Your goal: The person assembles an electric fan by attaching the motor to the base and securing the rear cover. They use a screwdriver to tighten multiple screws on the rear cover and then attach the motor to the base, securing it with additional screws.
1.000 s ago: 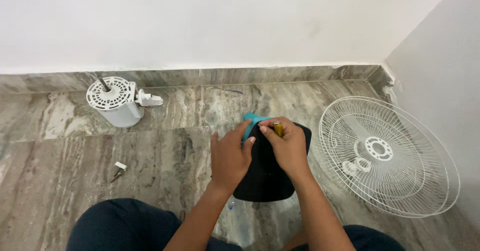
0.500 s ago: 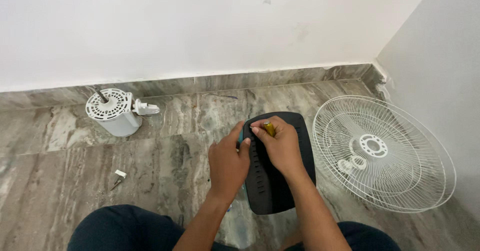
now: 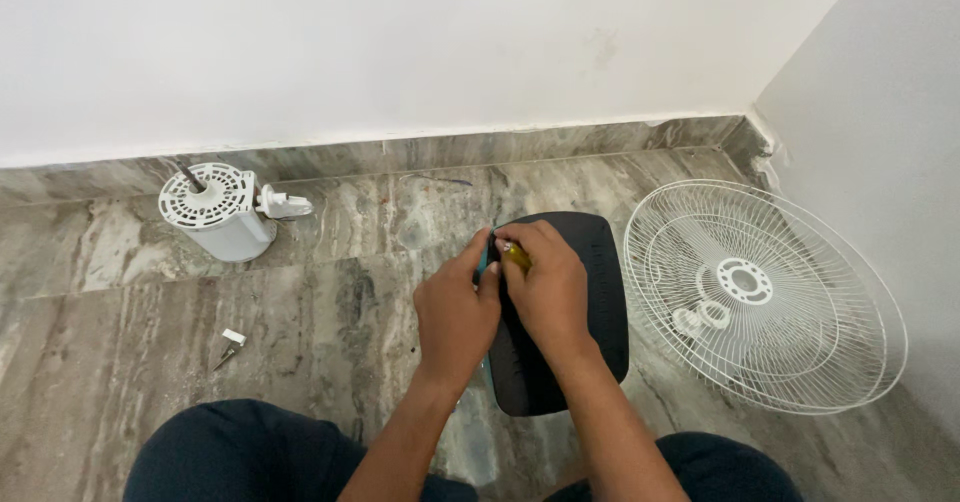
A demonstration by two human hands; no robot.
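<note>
Where both hands meet, at frame centre: black housing panel, a rounded dark plastic shell lying flat on the marble floor.
Panel position: directly under and at 3 o'clock of the hands; its near end reaches to 6 o'clock between the knees.
Left hand: resting against the panel's left edge, fingertips curled onto a teal part at that edge; seems to grip it, though the hold itself is covered.
Right hand: clenched around a yellow-handled tool, pressed down on the panel's upper left.
Hands to each other: touching, thumbs side by side.
White motor unit: at 10 o'clock, well apart from the hands, standing near the skirting, shaft pointing up.
White wire fan guard: at 3 o'clock, lying just beside the panel.
Small white-headed piece: at 9 o'clock, alone on the floor; kind cannot be told.
Hidden: tool tip and shaft, covered by the right hand; most of the teal part; panel's left half under both hands.
Cut off: knees in dark trousers at 6 o'clock, cropped by the lower edge.
</note>
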